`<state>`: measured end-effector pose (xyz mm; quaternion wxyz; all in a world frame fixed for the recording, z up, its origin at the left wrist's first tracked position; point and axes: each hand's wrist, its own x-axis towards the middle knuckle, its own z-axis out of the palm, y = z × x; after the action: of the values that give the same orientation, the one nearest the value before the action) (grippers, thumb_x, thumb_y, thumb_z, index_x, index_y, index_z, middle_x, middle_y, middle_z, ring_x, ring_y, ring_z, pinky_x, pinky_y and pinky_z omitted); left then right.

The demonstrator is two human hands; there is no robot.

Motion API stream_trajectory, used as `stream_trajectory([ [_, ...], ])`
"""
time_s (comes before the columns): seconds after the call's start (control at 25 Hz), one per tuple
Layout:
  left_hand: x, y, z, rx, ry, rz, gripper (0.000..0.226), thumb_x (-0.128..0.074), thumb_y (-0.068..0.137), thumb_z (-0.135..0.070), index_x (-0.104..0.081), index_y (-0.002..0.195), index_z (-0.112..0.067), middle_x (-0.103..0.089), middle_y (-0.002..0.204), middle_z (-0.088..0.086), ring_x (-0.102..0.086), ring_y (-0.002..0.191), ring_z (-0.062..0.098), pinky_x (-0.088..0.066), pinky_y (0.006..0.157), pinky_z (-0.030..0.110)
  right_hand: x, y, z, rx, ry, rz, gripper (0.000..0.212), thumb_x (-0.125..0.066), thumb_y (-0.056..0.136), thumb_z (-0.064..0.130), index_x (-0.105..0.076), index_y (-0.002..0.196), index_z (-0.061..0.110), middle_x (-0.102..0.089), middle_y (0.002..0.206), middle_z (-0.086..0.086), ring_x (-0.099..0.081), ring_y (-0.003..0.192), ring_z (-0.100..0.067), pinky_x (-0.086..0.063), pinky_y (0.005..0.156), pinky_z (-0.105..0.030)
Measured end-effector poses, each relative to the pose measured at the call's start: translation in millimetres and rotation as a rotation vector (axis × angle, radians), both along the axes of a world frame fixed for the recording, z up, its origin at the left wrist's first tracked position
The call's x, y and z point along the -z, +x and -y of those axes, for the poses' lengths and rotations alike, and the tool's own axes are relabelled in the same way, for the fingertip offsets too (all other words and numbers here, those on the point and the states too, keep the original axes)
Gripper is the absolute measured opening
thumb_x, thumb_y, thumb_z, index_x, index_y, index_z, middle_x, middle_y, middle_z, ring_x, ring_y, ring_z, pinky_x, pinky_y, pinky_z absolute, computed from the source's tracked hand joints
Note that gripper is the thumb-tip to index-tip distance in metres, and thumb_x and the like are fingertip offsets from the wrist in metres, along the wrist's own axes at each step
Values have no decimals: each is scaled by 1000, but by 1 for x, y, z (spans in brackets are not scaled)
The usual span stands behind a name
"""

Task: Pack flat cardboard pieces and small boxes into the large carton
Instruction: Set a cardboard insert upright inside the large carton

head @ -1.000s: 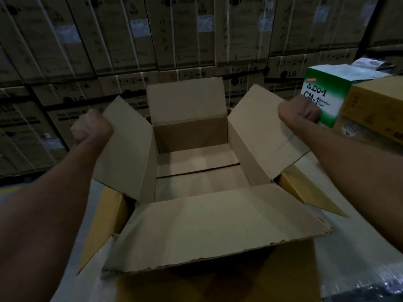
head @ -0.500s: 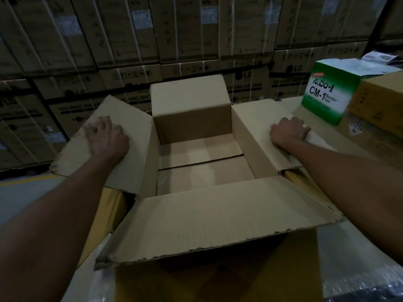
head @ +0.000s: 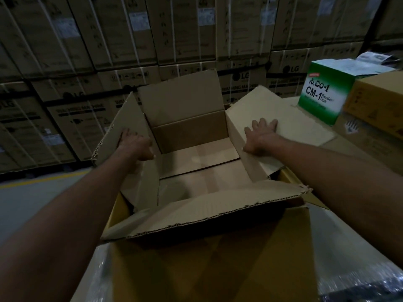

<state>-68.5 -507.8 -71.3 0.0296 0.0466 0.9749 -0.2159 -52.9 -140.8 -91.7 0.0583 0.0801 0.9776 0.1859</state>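
While both arms reach forward in the head view, the large carton [head: 196, 162] stands open in the middle of the frame, resting on a film-wrapped surface [head: 340, 253].

Carton: brown corrugated, four top flaps spread; bare floor inside, with a seam line across it; no contents visible. Far flap [head: 178, 97] upright; near flap [head: 209, 208] folded outward toward the viewer, its edge ragged.

Left hand [head: 136, 144]: fingers curled over the inner edge of the left flap [head: 128, 127], gripping it; that flap stands steeply.

Right hand [head: 261, 136]: fingers spread and flat, palm pressing on the right flap [head: 268, 105], which lies folded well outward.

To the right: green and white box [head: 322, 92] printed "CM-1 Wonder Tape", standing on a cardboard surface just beyond the right flap; papers lie on its top. Yellow-brown box [head: 379, 99] beside it, touching or nearly so.

Background: wall of stacked strapped cartons [head: 174, 29] marked "LG" and "Washing Machine". Grey floor [head: 32, 192] with a yellow line at left.

Lighting dim; fine print unreadable
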Motion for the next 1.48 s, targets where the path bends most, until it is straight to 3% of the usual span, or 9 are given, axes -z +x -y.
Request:
stream_trajectory([
  [0.12,1,5,7,16,-223,-45,54,-65,90,-44,-53,142,-32,-46,153,2,-22,151,30,6,118,65,13,10,3,-85,209,44,81,-41,97,59,-11,164,24,2,171,-14,7,156,-41,6,116,-72],
  [0.28,-2,-2,7,10,-263,-74,48,-59,94,-36,-54,141,-33,-43,156,3,-18,152,30,6,118,65,53,21,19,-217,474,175,74,-45,94,52,-29,160,20,-11,169,-17,-1,155,-39,1,120,-62],
  [0.4,10,-8,8,70,-264,-49,44,-52,97,-28,-56,141,-31,-50,150,1,-32,146,27,-5,121,57,80,28,24,-247,547,219,65,-41,96,51,-42,154,21,-24,164,-17,-10,152,-38,-9,117,-52],
  [0.6,23,-8,2,151,-180,99,59,-65,90,-40,-48,146,-34,-50,150,2,-41,139,24,-25,117,41,57,22,34,-341,147,117,55,-51,93,47,-55,142,23,-37,154,-15,-29,143,-33,-26,114,-47],
  [0.8,15,-2,-32,158,94,185,63,-68,91,-45,-46,149,-30,-49,152,2,-48,137,26,-43,109,39,31,19,60,-424,113,70,46,-51,95,44,-62,133,21,-54,135,-12,-43,128,-30,-35,106,-45],
  [1.12,-4,26,-60,235,290,166,64,-67,88,-53,-51,144,-26,-57,143,1,-55,129,25,-47,104,43,-11,43,77,-388,-117,-38,44,-56,94,45,-64,130,23,-59,132,-7,-49,126,-27,-39,104,-47],
  [1.28,-24,64,-80,285,384,21,63,-65,91,-54,-49,144,-26,-57,142,1,-54,129,24,-48,102,43,-37,72,76,-336,-319,-176,34,-61,94,46,-68,119,25,-69,115,0,-62,106,-21,-55,89,-42],
  [1.36,-41,92,-92,310,430,-52,59,-62,91,-56,-51,140,-26,-59,138,1,-56,126,23,-48,99,42,-48,95,74,-320,-417,-293,35,-62,94,49,-67,121,27,-69,113,3,-63,102,-18,-56,82,-38],
  [1.48,-63,143,-108,361,533,-155,54,-60,92,-56,-54,136,-25,-63,133,2,-60,119,23,-51,91,39,-64,141,62,-325,-594,-486,36,-62,95,50,-67,125,32,-69,118,9,-63,106,-14,-54,84,-36],
])
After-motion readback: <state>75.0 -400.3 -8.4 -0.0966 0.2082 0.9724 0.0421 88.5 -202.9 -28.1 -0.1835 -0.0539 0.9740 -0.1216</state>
